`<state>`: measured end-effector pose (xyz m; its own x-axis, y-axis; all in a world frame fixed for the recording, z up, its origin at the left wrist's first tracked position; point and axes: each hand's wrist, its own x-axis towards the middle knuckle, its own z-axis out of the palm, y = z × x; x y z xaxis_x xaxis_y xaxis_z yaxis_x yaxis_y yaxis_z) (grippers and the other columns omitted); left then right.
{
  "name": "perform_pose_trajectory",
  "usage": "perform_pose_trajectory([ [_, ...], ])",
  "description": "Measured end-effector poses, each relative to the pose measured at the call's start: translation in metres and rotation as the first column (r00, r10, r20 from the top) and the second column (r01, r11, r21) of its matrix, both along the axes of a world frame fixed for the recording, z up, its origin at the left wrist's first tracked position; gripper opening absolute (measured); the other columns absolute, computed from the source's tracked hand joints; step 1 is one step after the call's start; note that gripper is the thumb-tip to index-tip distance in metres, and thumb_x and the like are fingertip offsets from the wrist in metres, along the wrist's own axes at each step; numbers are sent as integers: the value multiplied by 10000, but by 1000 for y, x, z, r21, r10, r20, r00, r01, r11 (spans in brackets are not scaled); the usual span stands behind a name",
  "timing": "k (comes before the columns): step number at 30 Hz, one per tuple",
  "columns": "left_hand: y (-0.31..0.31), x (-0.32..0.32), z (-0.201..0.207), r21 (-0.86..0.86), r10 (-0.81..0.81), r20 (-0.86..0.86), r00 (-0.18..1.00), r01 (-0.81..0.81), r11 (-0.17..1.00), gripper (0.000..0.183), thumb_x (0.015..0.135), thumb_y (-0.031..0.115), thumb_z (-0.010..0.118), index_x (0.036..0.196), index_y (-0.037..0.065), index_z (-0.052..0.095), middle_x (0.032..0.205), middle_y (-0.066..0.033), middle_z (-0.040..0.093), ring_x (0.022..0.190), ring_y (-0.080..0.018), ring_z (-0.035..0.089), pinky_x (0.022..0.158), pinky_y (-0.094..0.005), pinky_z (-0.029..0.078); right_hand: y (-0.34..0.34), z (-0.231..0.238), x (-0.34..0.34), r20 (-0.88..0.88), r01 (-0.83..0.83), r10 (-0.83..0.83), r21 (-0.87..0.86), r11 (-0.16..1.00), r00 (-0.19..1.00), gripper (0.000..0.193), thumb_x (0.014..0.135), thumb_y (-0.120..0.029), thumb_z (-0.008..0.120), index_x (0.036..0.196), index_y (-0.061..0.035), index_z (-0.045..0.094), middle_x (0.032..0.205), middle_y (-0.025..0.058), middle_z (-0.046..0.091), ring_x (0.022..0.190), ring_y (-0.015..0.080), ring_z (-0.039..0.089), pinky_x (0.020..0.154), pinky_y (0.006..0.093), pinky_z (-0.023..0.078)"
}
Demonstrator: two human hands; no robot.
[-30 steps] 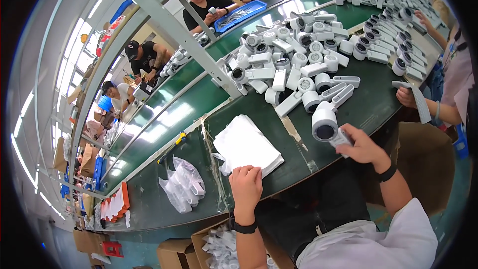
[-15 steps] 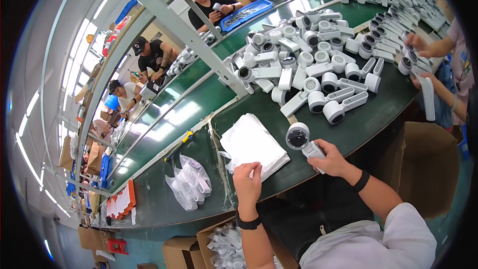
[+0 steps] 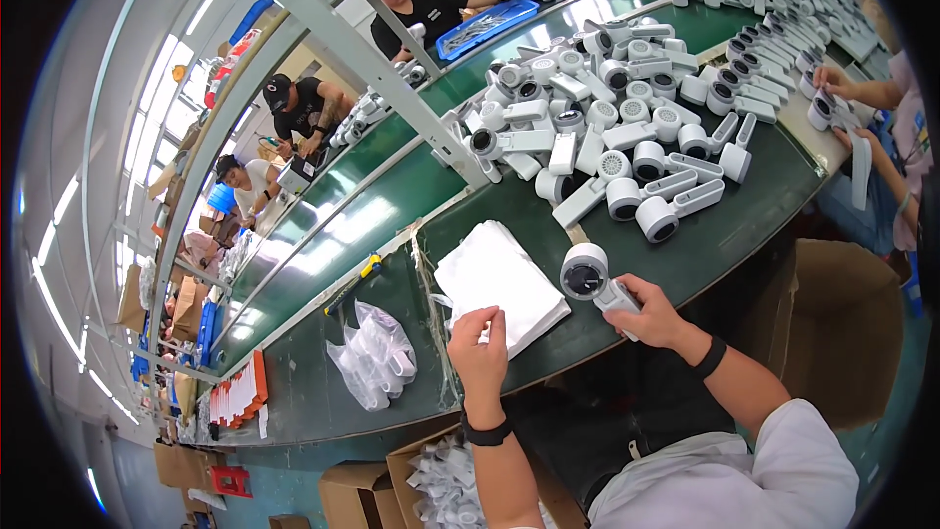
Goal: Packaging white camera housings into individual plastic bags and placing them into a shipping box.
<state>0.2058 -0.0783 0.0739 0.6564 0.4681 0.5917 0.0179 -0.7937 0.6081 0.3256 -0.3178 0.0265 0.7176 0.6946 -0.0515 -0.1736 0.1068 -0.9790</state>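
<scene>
My right hand (image 3: 646, 312) is wrapped around the handle of a white handheld fan (image 3: 586, 272), whose round head with a dark opening tilts up to the left. The fan is held just above the table's front edge, right of a stack of thin white sheets or bags (image 3: 504, 284). My left hand (image 3: 478, 348) is over the stack's near left corner, thumb and fingers pinched together. Whether a sheet is caught between them cannot be made out. A small pile of clear bags with white pieces inside (image 3: 374, 358) lies left of my left hand.
A large heap of similar white fans (image 3: 607, 127) covers the green table behind the stack. A yellow-and-black cutter (image 3: 354, 282) lies at left. A metal frame post (image 3: 392, 88) crosses the view. Open cardboard boxes (image 3: 832, 333) stand below. Co-workers sit across and at right.
My left hand has shifted slightly up and left over the stack's corner. My right hand and the fan have hardly moved. Across the table, a co-worker's arm now reaches out past the blue tray.
</scene>
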Motion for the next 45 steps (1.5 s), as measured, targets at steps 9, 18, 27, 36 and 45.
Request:
perform_pose_trajectory([
  [9,-63,-5,-4,-667,-142,34,989,128,734,127,868,54,702,954,-35,676,832,-16,673,735,-62,590,661,-199,467,29,31,-40,63,152,-169,220,964,983,677,720,-118,828,1253,-35,420,1026,57,606,920,132,596,798,295,508],
  [18,-69,-7,-19,-862,-41,310,950,299,409,75,932,56,622,985,6,605,866,-49,657,722,-124,624,689,-246,507,60,20,-31,62,301,-304,60,952,951,461,759,-98,720,1154,-10,501,959,69,607,870,143,588,773,309,492],
  [27,-74,5,-7,-908,185,289,939,207,365,63,958,79,575,988,27,561,804,-26,576,553,-78,458,468,-237,378,50,26,-35,145,424,-426,48,904,893,452,764,-53,710,1161,-22,497,923,31,595,824,96,573,734,276,484],
  [36,-89,14,14,-818,56,228,972,160,552,104,943,109,608,973,11,588,780,-2,574,529,-40,461,465,-204,361,-44,48,-11,336,-257,236,18,966,912,594,827,-69,699,1349,-25,420,939,68,693,804,111,634,735,274,507],
  [45,-78,2,16,-829,-196,136,971,220,514,111,906,69,658,992,-1,662,725,28,600,556,-24,471,516,-176,361,-31,66,15,60,-630,704,-397,667,708,855,899,-258,641,1550,-158,95,900,57,664,755,130,617,693,285,510],
])
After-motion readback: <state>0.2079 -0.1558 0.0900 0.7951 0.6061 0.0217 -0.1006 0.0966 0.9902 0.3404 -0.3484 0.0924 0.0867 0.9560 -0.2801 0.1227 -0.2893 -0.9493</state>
